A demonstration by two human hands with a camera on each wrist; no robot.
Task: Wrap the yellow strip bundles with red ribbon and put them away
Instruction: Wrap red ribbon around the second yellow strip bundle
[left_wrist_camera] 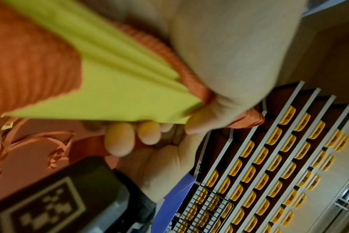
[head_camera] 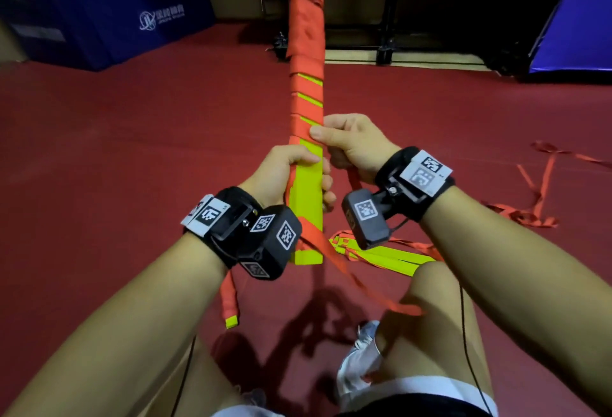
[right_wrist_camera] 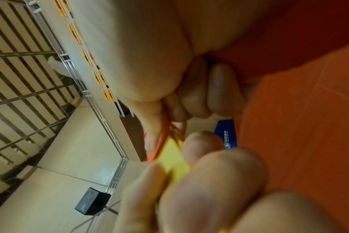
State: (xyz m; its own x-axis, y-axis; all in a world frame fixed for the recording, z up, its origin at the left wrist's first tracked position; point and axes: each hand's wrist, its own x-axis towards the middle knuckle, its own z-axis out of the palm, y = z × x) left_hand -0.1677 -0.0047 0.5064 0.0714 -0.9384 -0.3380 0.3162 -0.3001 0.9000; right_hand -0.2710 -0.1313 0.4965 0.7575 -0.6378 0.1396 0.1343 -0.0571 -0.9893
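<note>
Where the dark red floor [head_camera: 132, 151] is spreading across the whole room, a big blue padded block [head_camera: 99, 12] with a white logo is sitting at the far left. A blue panel [head_camera: 576, 19] is leaning in at the far right. Between them, the black legs of a stand [head_camera: 384, 49] are resting at the floor's edge in front of a dark recess. Both wrist views are catching rows of yellow seats [left_wrist_camera: 269, 157] on pale tiers.

The person is holding a long yellow strip bundle [head_camera: 306, 191] out in front, its far end running out of the top of the head view. Red ribbon [head_camera: 306, 36] is covering the upper length in tight turns, with slanted yellow gaps showing in the last few turns; the lower part is lying bare.

The left hand [head_camera: 284, 178] is gripping that bare yellow part, fingers curled right round it. The right hand [head_camera: 351, 145] is sitting just above, closed on the ribbon, with its thumb pressing the lowest turn against the bundle.

More yellow strips [head_camera: 390, 257] are lying on the floor beside the right knee. Loose ribbon [head_camera: 530, 214] is tangling farther right. A smaller ribbon-wrapped piece [head_camera: 229, 304] is lying below the left wrist.
</note>
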